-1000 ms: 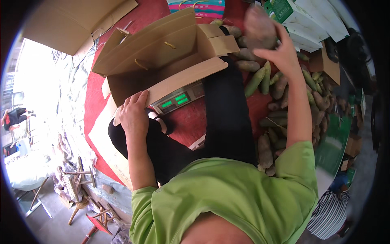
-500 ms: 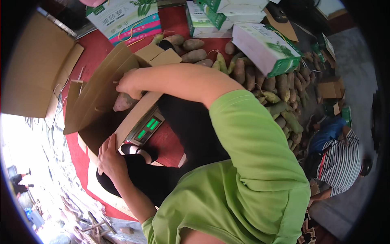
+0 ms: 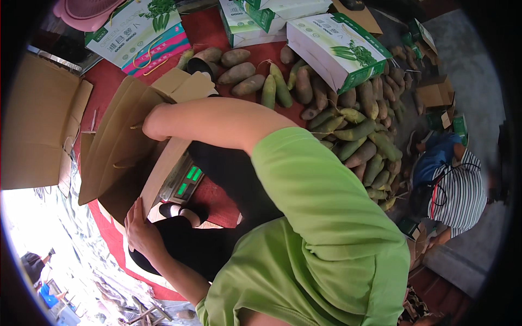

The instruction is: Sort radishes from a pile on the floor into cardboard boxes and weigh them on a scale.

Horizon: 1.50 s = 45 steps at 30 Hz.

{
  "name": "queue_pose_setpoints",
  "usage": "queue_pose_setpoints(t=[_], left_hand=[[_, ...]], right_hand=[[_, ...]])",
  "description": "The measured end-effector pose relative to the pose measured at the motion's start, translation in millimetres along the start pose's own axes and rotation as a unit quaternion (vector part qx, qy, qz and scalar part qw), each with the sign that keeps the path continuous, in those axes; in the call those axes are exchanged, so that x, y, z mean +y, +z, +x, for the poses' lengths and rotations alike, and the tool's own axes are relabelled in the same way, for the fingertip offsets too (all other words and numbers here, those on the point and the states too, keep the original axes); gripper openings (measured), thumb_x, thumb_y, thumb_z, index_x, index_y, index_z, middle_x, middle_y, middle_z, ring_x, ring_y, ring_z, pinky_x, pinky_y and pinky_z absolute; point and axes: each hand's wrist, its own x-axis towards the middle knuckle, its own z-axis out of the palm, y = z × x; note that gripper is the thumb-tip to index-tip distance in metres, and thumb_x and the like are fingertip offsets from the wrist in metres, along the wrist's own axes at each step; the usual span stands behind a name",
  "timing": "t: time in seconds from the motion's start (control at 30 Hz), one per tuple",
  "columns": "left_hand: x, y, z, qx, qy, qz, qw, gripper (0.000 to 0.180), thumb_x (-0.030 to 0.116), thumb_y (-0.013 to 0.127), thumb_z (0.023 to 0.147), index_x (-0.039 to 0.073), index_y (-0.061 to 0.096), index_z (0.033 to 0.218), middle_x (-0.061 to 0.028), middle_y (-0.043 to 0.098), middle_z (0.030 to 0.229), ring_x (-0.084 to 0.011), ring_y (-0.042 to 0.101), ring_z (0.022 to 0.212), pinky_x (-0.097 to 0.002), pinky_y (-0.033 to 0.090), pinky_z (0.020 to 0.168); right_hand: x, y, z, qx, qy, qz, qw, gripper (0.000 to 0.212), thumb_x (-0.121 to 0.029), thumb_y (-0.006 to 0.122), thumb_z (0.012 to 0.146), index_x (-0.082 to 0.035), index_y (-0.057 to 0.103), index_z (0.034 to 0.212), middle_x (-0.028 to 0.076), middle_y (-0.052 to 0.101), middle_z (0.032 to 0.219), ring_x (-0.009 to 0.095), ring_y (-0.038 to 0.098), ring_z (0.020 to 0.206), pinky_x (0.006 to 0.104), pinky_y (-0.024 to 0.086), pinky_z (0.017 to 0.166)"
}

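A tall open cardboard box (image 3: 166, 163) stands in front of me on the left, its flaps up. Into it reaches my right hand (image 3: 156, 124), bent at the wrist; the box wall hides the fingers, and whatever they may hold does not show. My left hand (image 3: 143, 232) grips the near corner of the box, fingers over the rim. Against the box's right side is a scale (image 3: 185, 182) with a lit green display. To the right lies a heap of long radishes (image 3: 356, 133), some green, some reddish-brown.
White-and-green printed cartons (image 3: 331, 49) and a printed carton (image 3: 136, 32) stand at the back. Another open cardboard box (image 3: 35, 122) is at far left, a pink plastic basket (image 3: 89, 12) behind. A person in a striped shirt (image 3: 459, 187) bends down at right.
My right hand has gone deeper into the box, and the pinkish radish it held is out of sight. My left hand stays on the rim. The view has shifted slightly.
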Motion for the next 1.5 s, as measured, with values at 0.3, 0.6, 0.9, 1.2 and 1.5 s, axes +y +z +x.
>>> queue_pose_setpoints(t=[0.3,0.6,0.9,1.2,1.5], left_hand=[[-4,6,-1,-0.001,0.009,0.007,1.0,0.042,-0.004,0.051,0.079,0.013,0.065,0.114,-0.0067,0.066,0.106,-0.0274,0.063,0.097,-0.04,0.051,0.079],[-11,9,0,0.003,0.031,-0.014,0.999,0.047,-0.009,0.048,0.076,0.011,0.065,0.114,-0.0098,0.066,0.108,-0.0292,0.063,0.1,-0.0398,0.051,0.082],[-14,19,3,0.009,0.042,-0.007,0.999,0.036,0.003,0.055,0.085,0.015,0.064,0.117,-0.0068,0.067,0.107,-0.0273,0.063,0.098,-0.0385,0.05,0.082],[-15,15,1,0.006,0.017,0.005,1.0,0.04,0.002,0.056,0.083,0.018,0.063,0.119,-0.0054,0.066,0.109,-0.0286,0.061,0.1,-0.0396,0.047,0.088],[-11,2,-2,0.028,0.034,0.013,0.999,0.05,-0.011,0.049,0.074,0.011,0.064,0.116,-0.0103,0.066,0.109,-0.0286,0.063,0.101,-0.0382,0.051,0.085]], right_hand=[[72,43,-120,0.538,-0.045,0.441,0.717,0.021,-0.011,0.065,0.08,-0.007,0.066,0.101,0.006,0.067,0.091,0.017,0.065,0.081,0.0296,0.051,0.071],[171,347,-240,0.454,0.476,0.456,0.6,0.021,-0.012,0.067,0.076,-0.002,0.068,0.095,0.01,0.069,0.089,0.017,0.066,0.084,0.0304,0.051,0.075],[222,486,-336,0.442,0.701,0.455,0.326,0.041,-0.01,0.067,0.079,-0.003,0.054,0.118,0.009,0.064,0.089,0.021,0.062,0.073,0.0337,0.05,0.062],[211,444,-321,0.412,0.611,0.641,0.214,0.028,-0.006,0.069,0.08,-0.009,0.053,0.104,0.004,0.057,0.079,0.013,0.053,0.064,0.0287,0.041,0.05],[198,414,-283,0.368,0.619,0.391,0.573,0.06,-0.024,0.076,0.07,-0.002,0.05,0.119,0.02,0.063,0.107,0.035,0.06,0.103,0.0402,0.046,0.088]])
